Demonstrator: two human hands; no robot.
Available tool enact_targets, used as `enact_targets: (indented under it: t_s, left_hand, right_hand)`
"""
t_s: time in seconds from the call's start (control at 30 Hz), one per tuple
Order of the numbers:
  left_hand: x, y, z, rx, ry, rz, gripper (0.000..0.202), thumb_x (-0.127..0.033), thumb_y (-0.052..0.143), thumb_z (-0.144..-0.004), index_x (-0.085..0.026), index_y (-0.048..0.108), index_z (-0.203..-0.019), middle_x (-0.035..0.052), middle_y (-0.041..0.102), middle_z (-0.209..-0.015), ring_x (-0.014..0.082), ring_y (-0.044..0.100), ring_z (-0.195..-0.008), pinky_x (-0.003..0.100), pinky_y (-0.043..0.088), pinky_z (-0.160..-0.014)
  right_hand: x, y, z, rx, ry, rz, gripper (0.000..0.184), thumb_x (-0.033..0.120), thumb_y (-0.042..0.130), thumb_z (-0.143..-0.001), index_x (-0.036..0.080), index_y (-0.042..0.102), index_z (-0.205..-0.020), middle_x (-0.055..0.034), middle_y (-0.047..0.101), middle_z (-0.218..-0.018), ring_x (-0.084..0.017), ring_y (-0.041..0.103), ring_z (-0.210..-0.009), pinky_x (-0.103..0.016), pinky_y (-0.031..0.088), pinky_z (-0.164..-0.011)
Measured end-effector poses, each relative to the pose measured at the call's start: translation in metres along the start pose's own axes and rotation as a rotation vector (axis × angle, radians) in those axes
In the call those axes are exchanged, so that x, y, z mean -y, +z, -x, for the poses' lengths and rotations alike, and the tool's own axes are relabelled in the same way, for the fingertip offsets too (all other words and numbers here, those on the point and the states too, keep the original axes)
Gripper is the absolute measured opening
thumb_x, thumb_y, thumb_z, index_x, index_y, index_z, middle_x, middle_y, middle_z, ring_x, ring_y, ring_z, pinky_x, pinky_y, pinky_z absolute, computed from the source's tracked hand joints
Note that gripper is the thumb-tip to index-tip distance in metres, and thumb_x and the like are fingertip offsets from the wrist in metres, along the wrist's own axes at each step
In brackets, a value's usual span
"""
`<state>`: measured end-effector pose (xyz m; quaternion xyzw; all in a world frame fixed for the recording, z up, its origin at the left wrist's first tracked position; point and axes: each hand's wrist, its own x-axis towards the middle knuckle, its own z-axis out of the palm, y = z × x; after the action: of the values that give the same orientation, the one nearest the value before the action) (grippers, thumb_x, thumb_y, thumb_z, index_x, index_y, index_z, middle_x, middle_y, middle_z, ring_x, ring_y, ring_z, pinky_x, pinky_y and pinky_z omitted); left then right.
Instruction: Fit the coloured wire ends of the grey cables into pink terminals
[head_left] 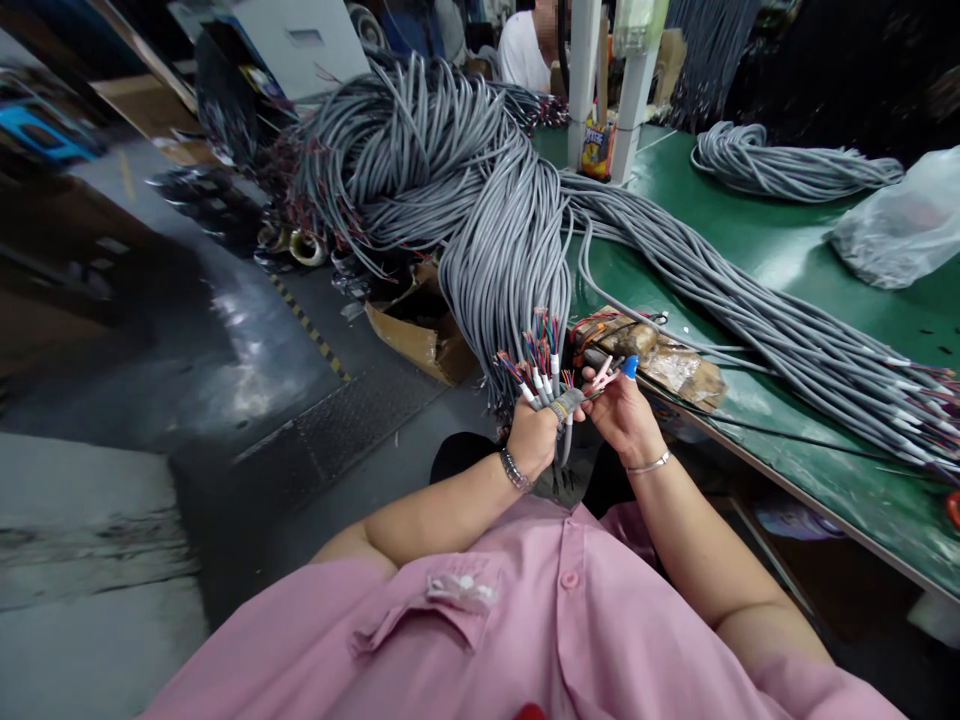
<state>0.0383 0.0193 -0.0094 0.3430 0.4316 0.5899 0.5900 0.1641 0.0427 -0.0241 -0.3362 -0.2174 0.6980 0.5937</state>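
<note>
My left hand (534, 437) is closed round several grey cables, whose stripped ends (538, 355) fan upward with white sleeves and thin coloured wires. A grey-and-yellow covering (566, 404) wraps a finger of this hand. Close beside it, my right hand (624, 415) has its fingers drawn together near one cable's fine wires (569, 380). A blue finger cot (630, 367) sits on one of its fingertips. Pale pinkish pieces (603, 374) show between the right fingers; what they are I cannot make out.
A large heap of grey cables (405, 140) hangs over the edge of the green table (757, 265). A long cable bundle (720, 270) runs along it to the right. Behind stand white posts (583, 80) and a seated person (525, 50). An open cardboard box (416, 335) is on the floor.
</note>
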Motion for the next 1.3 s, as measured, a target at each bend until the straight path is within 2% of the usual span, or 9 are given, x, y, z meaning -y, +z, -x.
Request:
enact_targets:
  t_s: [0.17, 0.33, 0.47, 0.67, 0.87, 0.97, 1.13, 1.23, 1.3]
  left_hand:
    - [0.003, -0.004, 0.0, 0.011, 0.007, -0.019, 0.019, -0.028, 0.076, -0.067, -0.014, 0.066, -0.06, 0.0011, 0.063, -0.053, 0.0106, 0.056, -0.048, 0.024, 0.04, -0.051]
    - [0.0, 0.0, 0.002, 0.015, 0.01, -0.036, 0.022, -0.029, 0.077, -0.067, -0.013, 0.064, -0.058, 0.0003, 0.061, -0.051, 0.0095, 0.053, -0.047, 0.023, 0.038, -0.049]
    - [-0.002, 0.002, 0.002, 0.0, -0.011, -0.048, 0.024, -0.03, 0.079, -0.064, -0.013, 0.063, -0.057, 0.0004, 0.061, -0.051, 0.0094, 0.053, -0.047, 0.023, 0.039, -0.049]
    - [0.002, -0.002, 0.002, 0.001, 0.0, -0.075, 0.024, -0.032, 0.078, -0.065, -0.014, 0.064, -0.058, 0.0007, 0.06, -0.052, 0.01, 0.054, -0.048, 0.023, 0.039, -0.05]
    - [0.004, -0.008, 0.005, 0.017, 0.014, -0.115, 0.024, -0.035, 0.076, -0.069, -0.014, 0.065, -0.062, 0.001, 0.062, -0.053, 0.0105, 0.054, -0.048, 0.024, 0.04, -0.049]
    - [0.004, -0.014, 0.007, 0.015, 0.022, -0.16, 0.026, -0.036, 0.076, -0.07, -0.015, 0.064, -0.06, 0.0016, 0.062, -0.054, 0.0109, 0.055, -0.049, 0.024, 0.041, -0.05]
    - [0.004, -0.021, 0.009, 0.029, 0.035, -0.208, 0.028, -0.037, 0.074, -0.072, -0.015, 0.063, -0.058, 0.0019, 0.062, -0.053, 0.0114, 0.055, -0.05, 0.023, 0.042, -0.05]
    - [0.006, -0.021, 0.009, 0.03, 0.032, -0.206, 0.028, -0.039, 0.074, -0.072, -0.015, 0.064, -0.06, 0.0017, 0.061, -0.053, 0.0118, 0.056, -0.05, 0.024, 0.043, -0.051]
    - [0.006, -0.022, 0.01, 0.047, 0.022, -0.218, 0.028, -0.039, 0.074, -0.072, -0.015, 0.064, -0.06, 0.0018, 0.062, -0.054, 0.0115, 0.055, -0.05, 0.024, 0.043, -0.052]
  right_hand:
    - [-0.002, -0.004, 0.0, 0.037, -0.064, 0.027, 0.04, 0.063, 0.066, -0.072, 0.024, 0.061, -0.078, -0.0015, 0.07, -0.09, -0.013, 0.054, -0.061, -0.029, 0.05, -0.061]
    - [-0.006, -0.004, -0.002, 0.047, -0.043, -0.007, 0.037, 0.059, 0.07, -0.07, 0.024, 0.061, -0.075, -0.0009, 0.068, -0.089, -0.014, 0.055, -0.064, -0.028, 0.048, -0.057]
    - [-0.009, 0.0, -0.007, -0.026, -0.05, -0.068, 0.039, 0.06, 0.072, -0.069, 0.023, 0.058, -0.07, 0.0003, 0.066, -0.082, -0.013, 0.055, -0.062, -0.028, 0.048, -0.057]
    - [-0.012, 0.005, -0.008, -0.136, -0.083, -0.11, 0.041, 0.059, 0.076, -0.065, 0.023, 0.06, -0.075, -0.0006, 0.067, -0.077, -0.012, 0.053, -0.059, -0.027, 0.049, -0.059]
    - [-0.014, -0.003, -0.002, -0.037, -0.073, -0.035, 0.049, 0.074, 0.056, -0.073, 0.026, 0.06, -0.081, -0.0003, 0.067, -0.087, -0.013, 0.056, -0.064, -0.028, 0.05, -0.063]
    - [-0.012, -0.012, 0.004, -0.003, -0.009, -0.019, 0.052, 0.076, 0.056, -0.072, 0.026, 0.063, -0.084, -0.0005, 0.067, -0.085, -0.014, 0.058, -0.066, -0.028, 0.051, -0.064]
    - [0.001, -0.019, 0.019, 0.065, 0.112, 0.057, 0.05, 0.069, 0.07, -0.064, 0.022, 0.067, -0.084, -0.0019, 0.067, -0.081, -0.014, 0.058, -0.066, -0.027, 0.051, -0.063]
    - [0.007, -0.015, 0.028, 0.126, 0.156, 0.138, 0.044, 0.061, 0.073, -0.066, 0.02, 0.068, -0.083, -0.0023, 0.067, -0.079, -0.013, 0.057, -0.065, -0.028, 0.051, -0.063]
    - [0.008, -0.011, 0.031, 0.147, 0.165, 0.214, 0.036, 0.052, 0.077, -0.067, 0.02, 0.066, -0.08, 0.0006, 0.063, -0.07, -0.012, 0.054, -0.06, -0.027, 0.049, -0.061]
